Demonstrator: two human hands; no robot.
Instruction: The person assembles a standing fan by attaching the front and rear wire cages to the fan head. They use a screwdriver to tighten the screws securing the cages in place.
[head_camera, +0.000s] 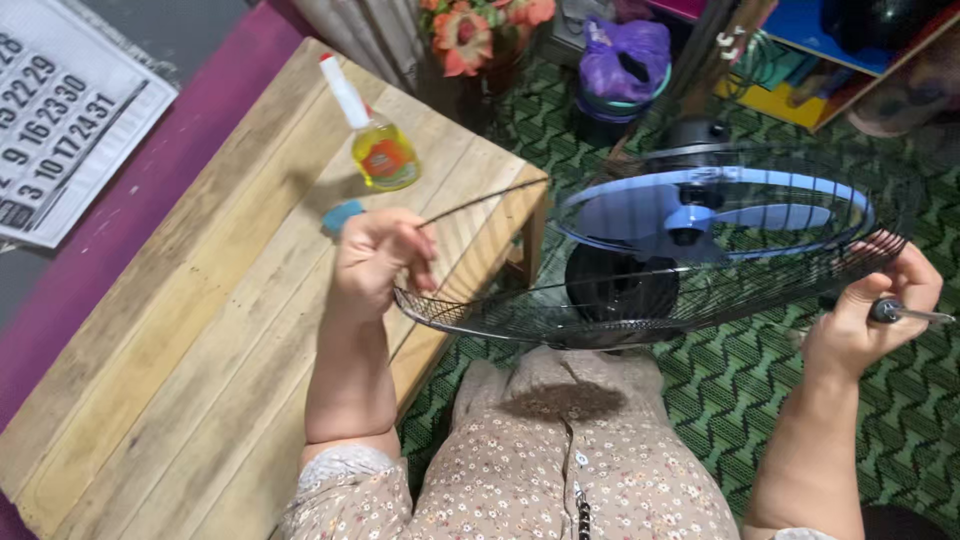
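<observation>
A black wire fan guard (520, 318) is held in front of me over a fan with pale blue blades (690, 215). My left hand (378, 260) grips the guard's left rim, by a thin dark ring band that arcs up toward the table. My right hand (868, 315) grips the guard's right rim and also holds a screwdriver (905, 313) with a dark handle and metal shaft pointing right. The fan's black motor housing (620, 285) shows through the wires.
A low wooden plank table (200, 330) stands at left, bearing a small bottle of yellow oil (372, 135) and a blue cap (343, 216). A calendar sheet (60, 110) lies at far left. Orange flowers (470, 30) and a purple bag (620, 55) sit behind on green patterned floor (900, 420).
</observation>
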